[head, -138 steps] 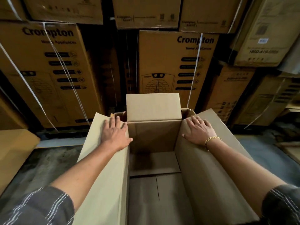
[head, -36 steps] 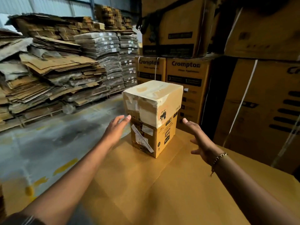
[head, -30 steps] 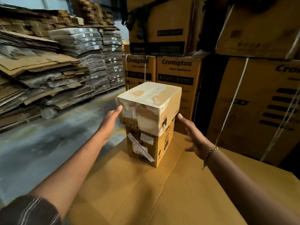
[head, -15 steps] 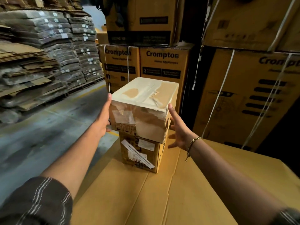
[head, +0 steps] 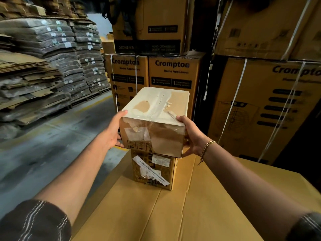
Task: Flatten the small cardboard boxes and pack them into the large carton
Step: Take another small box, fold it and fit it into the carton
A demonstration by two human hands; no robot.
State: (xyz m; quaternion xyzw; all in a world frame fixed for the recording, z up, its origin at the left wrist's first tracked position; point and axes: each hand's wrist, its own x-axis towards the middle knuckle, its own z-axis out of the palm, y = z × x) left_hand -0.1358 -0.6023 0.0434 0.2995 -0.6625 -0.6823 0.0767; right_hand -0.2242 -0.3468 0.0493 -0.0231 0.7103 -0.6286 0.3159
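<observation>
A small taped cardboard box with a pale, torn top [head: 156, 108] sits tilted on top of a second small brown box with white labels [head: 152, 169]. My left hand [head: 113, 132] presses its left side and my right hand [head: 190, 136], with a gold bracelet, clamps its right side, thumbs over the top edge. Both small boxes stand on a broad flat sheet of yellow-brown cardboard [head: 173, 214] in front of me. The large open carton is out of view.
Tall stacked Crompton cartons with white straps [head: 173, 73] rise right behind the boxes and to the right [head: 260, 108]. Piles of flattened cardboard on pallets [head: 43, 70] line the left. Grey concrete floor [head: 52, 145] runs between them.
I turned away from the large open carton to the two stacked small boxes. Both hands reached in and closed on the sides of the top box, which now sits tilted.
</observation>
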